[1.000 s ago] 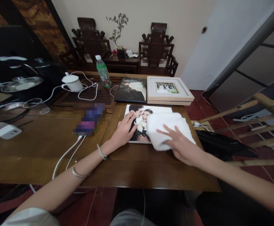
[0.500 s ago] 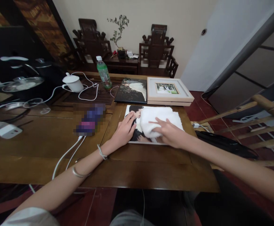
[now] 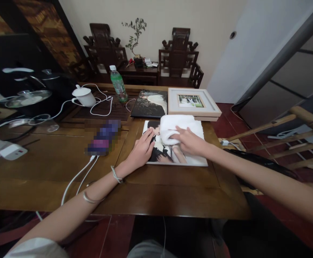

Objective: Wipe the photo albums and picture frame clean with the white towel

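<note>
A large unframed photo print lies flat on the wooden table in front of me. My left hand rests on the print's left edge, fingers stretched out flat. My right hand presses on a folded white towel that covers the print's upper part; its fingers lie spread on the cloth. The lower half of the print is bare.
Behind the print lie a dark photo panel and a light wooden picture frame. A green bottle, a white teapot, white cables and a blurred purple object are to the left. A bamboo chair stands at the right.
My right hand has slid the white towel from the print's lower right up to its top, uncovering the lower part. My left hand has stayed on the left edge.
</note>
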A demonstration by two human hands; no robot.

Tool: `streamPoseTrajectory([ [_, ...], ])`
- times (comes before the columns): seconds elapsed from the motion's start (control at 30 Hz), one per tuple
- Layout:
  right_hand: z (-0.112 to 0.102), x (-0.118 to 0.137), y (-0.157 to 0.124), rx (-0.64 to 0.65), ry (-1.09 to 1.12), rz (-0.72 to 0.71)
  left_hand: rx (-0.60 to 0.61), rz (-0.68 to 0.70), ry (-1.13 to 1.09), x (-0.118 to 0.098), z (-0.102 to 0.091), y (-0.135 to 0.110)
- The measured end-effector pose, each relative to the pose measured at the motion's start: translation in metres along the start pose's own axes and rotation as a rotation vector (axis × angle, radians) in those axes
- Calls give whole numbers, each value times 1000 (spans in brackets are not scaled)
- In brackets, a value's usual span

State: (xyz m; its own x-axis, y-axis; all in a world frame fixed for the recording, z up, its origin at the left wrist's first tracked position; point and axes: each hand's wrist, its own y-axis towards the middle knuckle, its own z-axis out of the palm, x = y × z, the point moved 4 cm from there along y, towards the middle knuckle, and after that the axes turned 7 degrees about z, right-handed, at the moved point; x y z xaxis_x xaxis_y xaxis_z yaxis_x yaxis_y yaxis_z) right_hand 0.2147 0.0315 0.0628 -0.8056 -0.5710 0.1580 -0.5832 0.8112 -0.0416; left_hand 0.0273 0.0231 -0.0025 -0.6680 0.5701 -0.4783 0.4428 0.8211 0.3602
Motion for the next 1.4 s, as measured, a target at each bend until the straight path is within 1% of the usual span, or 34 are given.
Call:
streamPoseTrajectory([
  [0.07,8,14,-25,10,-26,-8,7,-10,-1,-1,0,1],
  [0.17,18,39,-65,47,-46,-72,22,-36,-2,-2,-1,1],
  [0.23,22,54,-87,103,-37,-104,24,-47,-4,-4,-1,1],
  [0.3,23,66,-101,159,-24,-114,24,-49,-4,-5,-2,2],
  [0.37,21,70,-105,189,-19,-111,24,-45,-2,-6,-3,2],
  [0.43,18,69,-100,192,-20,-110,23,-47,0,-6,-2,2],
  [0.53,14,57,-79,154,-24,-108,13,-42,5,-3,-1,2],
  [0.67,9,35,-35,77,-30,-61,-16,-5,-6,1,2,1],
  [0.77,4,18,-1,39,-23,-13,-35,19,-16,4,3,0],
  [0.83,1,9,18,24,-24,-3,-39,26,-19,6,3,0],
  [0.9,2,2,29,14,-43,-15,-39,34,-22,6,3,1],
  [0.97,6,0,31,4,-91,-32,-38,41,-26,6,3,1],
  [1.07,16,7,18,6,-179,-17,-35,38,-29,6,3,1],
  [1.2,23,34,-23,18,-224,-19,-16,16,-33,4,2,1],
  [1.33,26,62,-69,127,-189,-44,4,-27,-37,2,1,1],
  [1.4,27,72,-86,179,-160,-45,-4,-23,-40,1,0,1],
])
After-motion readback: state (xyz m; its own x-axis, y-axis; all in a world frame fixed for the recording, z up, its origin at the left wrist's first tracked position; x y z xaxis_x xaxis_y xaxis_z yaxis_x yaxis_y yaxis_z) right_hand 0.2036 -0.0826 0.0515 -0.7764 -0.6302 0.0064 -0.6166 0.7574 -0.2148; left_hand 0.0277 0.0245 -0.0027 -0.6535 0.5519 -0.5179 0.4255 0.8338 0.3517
